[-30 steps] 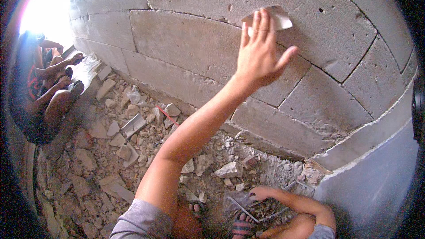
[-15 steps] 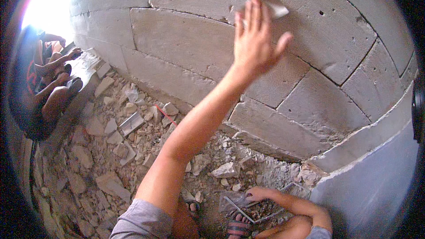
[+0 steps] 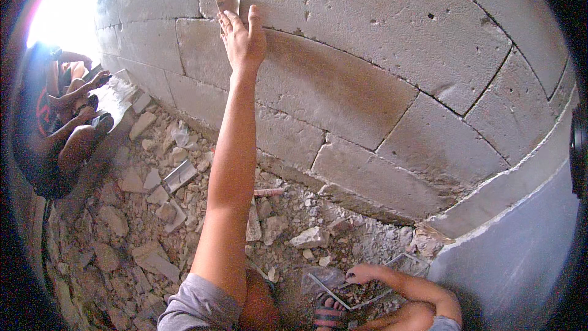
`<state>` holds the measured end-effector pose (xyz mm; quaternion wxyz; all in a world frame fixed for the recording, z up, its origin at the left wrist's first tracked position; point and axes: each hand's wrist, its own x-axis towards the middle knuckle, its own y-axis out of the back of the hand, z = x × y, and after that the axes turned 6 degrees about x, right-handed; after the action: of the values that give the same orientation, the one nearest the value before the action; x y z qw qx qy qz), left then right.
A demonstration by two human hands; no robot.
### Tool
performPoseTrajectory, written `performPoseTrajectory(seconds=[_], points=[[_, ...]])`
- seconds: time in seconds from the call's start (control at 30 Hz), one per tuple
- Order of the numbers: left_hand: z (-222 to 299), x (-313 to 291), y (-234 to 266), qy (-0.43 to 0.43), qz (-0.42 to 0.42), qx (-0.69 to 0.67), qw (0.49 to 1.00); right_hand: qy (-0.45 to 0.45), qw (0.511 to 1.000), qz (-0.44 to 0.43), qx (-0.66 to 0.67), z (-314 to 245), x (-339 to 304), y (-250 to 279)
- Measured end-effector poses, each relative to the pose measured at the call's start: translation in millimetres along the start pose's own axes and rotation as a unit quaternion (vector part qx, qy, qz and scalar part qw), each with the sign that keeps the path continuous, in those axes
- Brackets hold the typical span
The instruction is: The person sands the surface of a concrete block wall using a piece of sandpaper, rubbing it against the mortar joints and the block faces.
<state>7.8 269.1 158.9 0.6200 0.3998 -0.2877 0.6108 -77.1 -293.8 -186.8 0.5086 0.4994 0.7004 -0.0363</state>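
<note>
My left hand is raised against a grey block wall, fingers flat and pointing up. Under its fingertips it presses a small pale flat sheet, like a scrap of abrasive paper, onto the wall near a vertical joint. A darker smooth patch spreads across the block to the right of the hand. My right hand is low, near my sandalled foot, its fingers curled on the rubble beside thin metal rods. Whether it grips anything is unclear.
Broken stone pieces and rubble cover the ground along the wall's foot. Another person crouches at the left under bright light. A smooth grey-blue surface stands at the lower right.
My left hand has slid leftward along the wall with the pale sheet under it. My right hand stays low on the rubble.
</note>
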Motion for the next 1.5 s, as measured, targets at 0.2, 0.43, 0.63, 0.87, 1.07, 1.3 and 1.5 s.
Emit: performPoseTrajectory(seconds=[0.2,0.43,0.63,0.87,1.07,1.3,1.5], points=[[62,24,20,-0.167,-0.037,0.055,0.984,-0.009,0.999,0.018,0.031,4,-8,-7],[243,-23,42,-0.152,-0.022,-0.218,0.964,-0.001,0.998,0.044,0.034,9,7,-10],[294,-131,27,-0.289,-0.108,-0.215,0.927,-0.004,0.999,0.011,0.03,-17,8,12],[280,-119,17,-0.284,-0.092,-0.186,0.936,0.031,0.999,0.035,-0.002,10,26,0],[235,-21,20,-0.103,0.017,-0.204,0.973,0.009,1.0,0.016,-0.011,6,11,-2],[129,-13,18,-0.037,0.044,-0.076,0.995,-0.008,0.999,-0.009,-0.035,28,12,-19],[80,-27,22,0.012,0.027,-0.06,0.998,0.009,0.999,0.035,-0.011,30,9,-21]])
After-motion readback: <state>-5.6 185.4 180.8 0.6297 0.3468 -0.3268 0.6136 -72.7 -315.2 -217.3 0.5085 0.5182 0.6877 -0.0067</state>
